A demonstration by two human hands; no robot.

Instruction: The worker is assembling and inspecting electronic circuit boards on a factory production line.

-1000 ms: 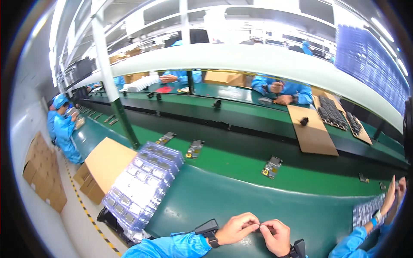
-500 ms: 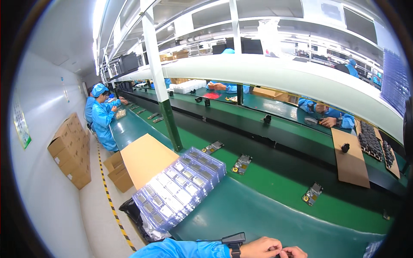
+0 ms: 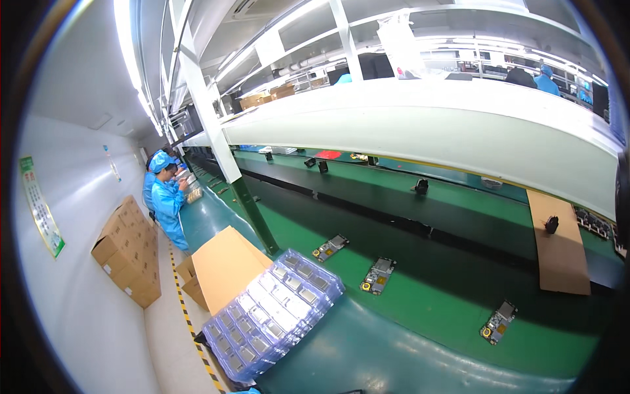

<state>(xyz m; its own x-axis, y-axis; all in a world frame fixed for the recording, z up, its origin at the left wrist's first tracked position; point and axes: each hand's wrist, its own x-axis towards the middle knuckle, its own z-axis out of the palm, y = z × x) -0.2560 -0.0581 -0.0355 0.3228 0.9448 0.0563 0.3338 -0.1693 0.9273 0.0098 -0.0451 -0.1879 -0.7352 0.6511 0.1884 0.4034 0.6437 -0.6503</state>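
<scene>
Neither of my hands shows at this moment. Only a sliver of blue sleeve [image 3: 248, 391] reaches in at the lower edge. The closest thing to it is a stack of clear plastic trays [image 3: 275, 312], whose pockets hold flat metallic-grey parts. This stack lies on the green bench [image 3: 367, 341], partly over a tan cardboard sheet [image 3: 230, 262]. Beyond the bench, circuit boards with round yellow parts lie spaced apart on the green belt: a near board [image 3: 499, 322], a middle board [image 3: 378, 275] and a far board [image 3: 331, 247].
A white-and-green post [image 3: 230, 167] rises behind the trays. A long white lamp housing [image 3: 420, 131] spans above the line. Small black parts [image 3: 420, 186] stand on the dark strip, and another cardboard sheet [image 3: 561, 249] lies right. Co-workers in blue [image 3: 167, 200] and stacked cartons [image 3: 128, 253] are left.
The view has tipped, and both my hands, which were together at the lower edge, have dropped out of it. The co-worker's hands at the far right are now hidden behind the lamp housing.
</scene>
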